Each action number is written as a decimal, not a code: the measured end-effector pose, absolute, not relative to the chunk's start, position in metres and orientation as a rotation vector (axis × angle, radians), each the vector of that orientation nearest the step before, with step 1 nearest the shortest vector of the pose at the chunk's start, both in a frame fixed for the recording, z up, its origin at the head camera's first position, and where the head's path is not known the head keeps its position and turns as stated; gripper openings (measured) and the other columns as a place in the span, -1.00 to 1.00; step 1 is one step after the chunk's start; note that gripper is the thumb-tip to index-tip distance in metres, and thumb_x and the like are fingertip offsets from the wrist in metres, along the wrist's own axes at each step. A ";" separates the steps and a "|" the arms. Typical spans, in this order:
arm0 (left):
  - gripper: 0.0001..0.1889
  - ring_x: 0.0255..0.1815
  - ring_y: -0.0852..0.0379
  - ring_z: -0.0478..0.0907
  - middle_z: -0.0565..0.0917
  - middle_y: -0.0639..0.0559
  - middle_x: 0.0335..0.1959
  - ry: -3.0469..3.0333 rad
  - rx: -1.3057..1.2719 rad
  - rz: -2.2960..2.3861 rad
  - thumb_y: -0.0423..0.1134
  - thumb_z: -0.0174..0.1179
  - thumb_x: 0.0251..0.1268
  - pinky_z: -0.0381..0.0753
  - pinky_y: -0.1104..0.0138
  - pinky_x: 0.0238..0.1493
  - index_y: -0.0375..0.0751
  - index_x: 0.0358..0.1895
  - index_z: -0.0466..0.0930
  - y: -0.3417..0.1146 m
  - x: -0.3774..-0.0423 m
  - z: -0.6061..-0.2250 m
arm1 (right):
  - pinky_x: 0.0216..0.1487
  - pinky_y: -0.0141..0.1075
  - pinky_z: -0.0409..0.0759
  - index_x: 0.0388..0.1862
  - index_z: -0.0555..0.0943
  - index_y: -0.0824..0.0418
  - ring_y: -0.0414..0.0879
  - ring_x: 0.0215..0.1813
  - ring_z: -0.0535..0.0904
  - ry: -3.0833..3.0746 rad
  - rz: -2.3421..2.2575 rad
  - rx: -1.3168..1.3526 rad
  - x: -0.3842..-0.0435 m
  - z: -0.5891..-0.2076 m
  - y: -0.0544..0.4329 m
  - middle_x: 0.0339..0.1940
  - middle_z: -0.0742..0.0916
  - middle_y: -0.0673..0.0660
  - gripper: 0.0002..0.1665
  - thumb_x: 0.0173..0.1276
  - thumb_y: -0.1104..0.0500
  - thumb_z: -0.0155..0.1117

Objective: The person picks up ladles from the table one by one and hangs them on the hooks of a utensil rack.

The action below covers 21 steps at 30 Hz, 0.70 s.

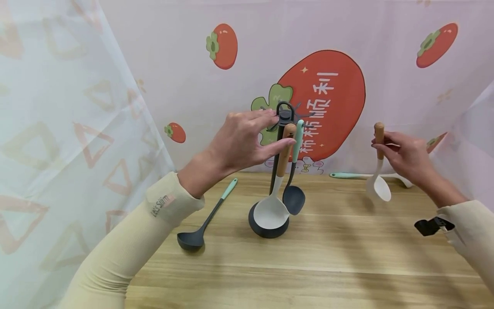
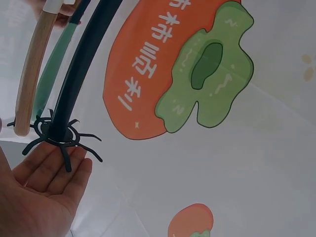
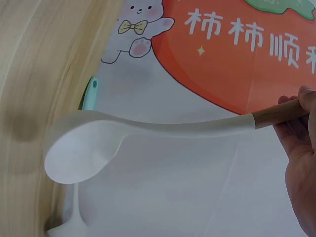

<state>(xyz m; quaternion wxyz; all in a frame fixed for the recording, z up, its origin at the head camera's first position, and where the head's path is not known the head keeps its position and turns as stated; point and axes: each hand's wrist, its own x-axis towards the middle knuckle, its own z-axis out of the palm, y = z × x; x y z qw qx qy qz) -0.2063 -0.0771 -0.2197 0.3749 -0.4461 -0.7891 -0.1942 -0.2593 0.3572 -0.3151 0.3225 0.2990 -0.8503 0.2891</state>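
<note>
My right hand (image 1: 411, 156) pinches the wooden handle of a white ladle (image 1: 380, 188), its bowl hanging down above the table's right side. In the right wrist view, the white ladle (image 3: 84, 143) lies across the picture. A dark utensil stand (image 1: 266, 231) with hooks round its top stands mid-table. From it hang a white ladle with a wooden handle (image 1: 272, 212) and a dark spoon with a mint handle (image 1: 295, 200). Extended fingers of my left hand (image 1: 241, 137) touch the stand's top, with the thumb over the hung ladle's handle. The left wrist view shows those fingers (image 2: 52, 173) against the hooks.
A dark ladle with a mint handle (image 1: 197, 236) lies on the table left of the stand. Along the back right edge lies a mint-handled white utensil (image 1: 347, 175), partly behind the held ladle. Printed cloth (image 1: 162, 56) walls the back and sides.
</note>
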 end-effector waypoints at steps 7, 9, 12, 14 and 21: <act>-0.47 -0.25 -0.04 0.83 0.85 -0.19 -0.17 -2.029 -1.098 -0.492 0.07 0.52 0.29 0.82 0.22 -0.23 -0.42 -0.05 0.79 -0.074 -0.206 -0.221 | 0.02 -0.75 0.51 -0.01 0.72 0.52 -0.75 -0.02 0.57 -2.200 0.725 0.857 -0.257 -0.313 0.350 -0.22 0.82 0.39 -0.55 0.07 0.67 0.50; -0.49 -0.28 -0.03 0.83 0.85 -0.18 -0.19 -2.029 -1.088 -0.497 0.06 0.51 0.29 0.81 0.24 -0.26 -0.41 -0.06 0.80 -0.073 -0.206 -0.221 | 0.02 -0.75 0.51 0.00 0.73 0.51 -0.75 -0.01 0.57 -2.187 0.718 0.870 -0.257 -0.313 0.348 -0.22 0.83 0.38 -0.56 0.09 0.65 0.51; -0.52 -0.37 0.00 0.80 0.85 -0.16 -0.24 -2.023 -1.077 -0.503 0.06 0.51 0.30 0.76 0.28 -0.35 -0.39 -0.10 0.80 -0.072 -0.206 -0.221 | 0.04 -0.74 0.51 0.01 0.73 0.51 -0.74 0.00 0.57 -2.175 0.727 0.893 -0.258 -0.313 0.345 -0.22 0.82 0.39 -0.57 0.12 0.62 0.51; -0.53 -0.43 0.03 0.77 0.84 -0.13 -0.29 -2.018 -1.072 -0.506 0.06 0.51 0.30 0.71 0.31 -0.42 -0.37 -0.13 0.80 -0.072 -0.206 -0.221 | 0.04 -0.73 0.51 0.01 0.73 0.51 -0.74 0.00 0.57 -2.162 0.725 0.910 -0.258 -0.314 0.343 -0.22 0.82 0.38 -0.58 0.13 0.60 0.52; -0.55 -0.58 0.11 0.63 0.79 -0.08 -0.42 -2.014 -1.054 -0.502 0.07 0.51 0.29 0.52 0.36 -0.57 -0.35 -0.22 0.80 -0.070 -0.205 -0.220 | 0.07 -0.70 0.52 0.03 0.72 0.52 -0.71 0.03 0.58 -2.144 0.720 0.964 -0.258 -0.314 0.338 -0.21 0.82 0.38 -0.65 0.28 0.40 0.48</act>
